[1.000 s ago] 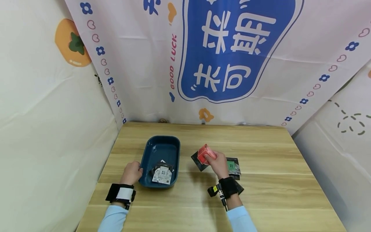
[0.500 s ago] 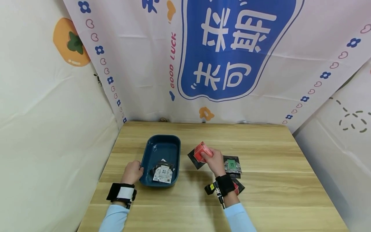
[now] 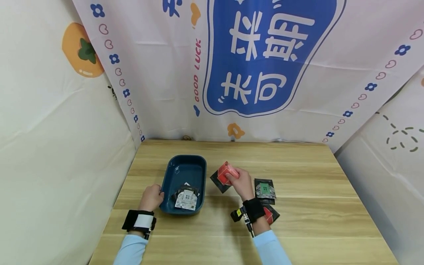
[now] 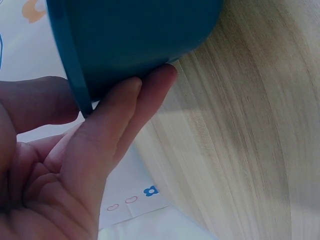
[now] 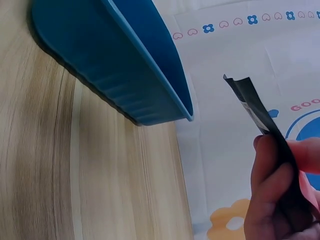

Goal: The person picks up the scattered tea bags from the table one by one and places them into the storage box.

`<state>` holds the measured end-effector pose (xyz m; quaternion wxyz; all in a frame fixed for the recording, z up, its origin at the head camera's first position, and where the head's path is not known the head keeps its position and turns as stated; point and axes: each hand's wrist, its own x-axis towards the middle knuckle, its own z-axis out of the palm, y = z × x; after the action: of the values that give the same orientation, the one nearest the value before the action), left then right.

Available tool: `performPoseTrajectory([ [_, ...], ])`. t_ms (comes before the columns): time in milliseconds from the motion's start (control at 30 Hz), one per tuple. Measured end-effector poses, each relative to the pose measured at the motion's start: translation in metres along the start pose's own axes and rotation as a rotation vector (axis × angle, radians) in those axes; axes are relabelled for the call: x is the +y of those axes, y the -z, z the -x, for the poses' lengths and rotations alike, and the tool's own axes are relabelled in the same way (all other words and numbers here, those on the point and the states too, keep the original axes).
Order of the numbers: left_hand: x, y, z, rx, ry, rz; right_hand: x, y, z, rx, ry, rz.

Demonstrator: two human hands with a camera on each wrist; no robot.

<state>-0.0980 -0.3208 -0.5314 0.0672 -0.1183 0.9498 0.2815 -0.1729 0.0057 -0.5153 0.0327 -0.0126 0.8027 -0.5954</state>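
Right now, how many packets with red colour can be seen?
2: the held packet in the right hand; a second packet on the table, partly hidden by the right wristband. More may be hidden in the pile in the tray.

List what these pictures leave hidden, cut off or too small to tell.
Head: print on the white packet in the tray, too small to read.
Head: what lies beneath that packet, mostly covered by it.
Head: part of the table's red-and-black packet, behind the right wrist strap.
Left wrist: most of the tray, beyond the top edge.
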Motion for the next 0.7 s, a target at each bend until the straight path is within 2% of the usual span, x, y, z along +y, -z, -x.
performPoseTrajectory([
  [433,0.0,0.0,-0.002,-0.014,0.033,-0.013,-0.002,-0.019,0.0,-0.054,0.031,-0.002],
  [700,-0.001,-0.001,-0.002,0.007,0.022,-0.019,-0.007,-0.032,0.005,-0.099,0.029,0.005],
])
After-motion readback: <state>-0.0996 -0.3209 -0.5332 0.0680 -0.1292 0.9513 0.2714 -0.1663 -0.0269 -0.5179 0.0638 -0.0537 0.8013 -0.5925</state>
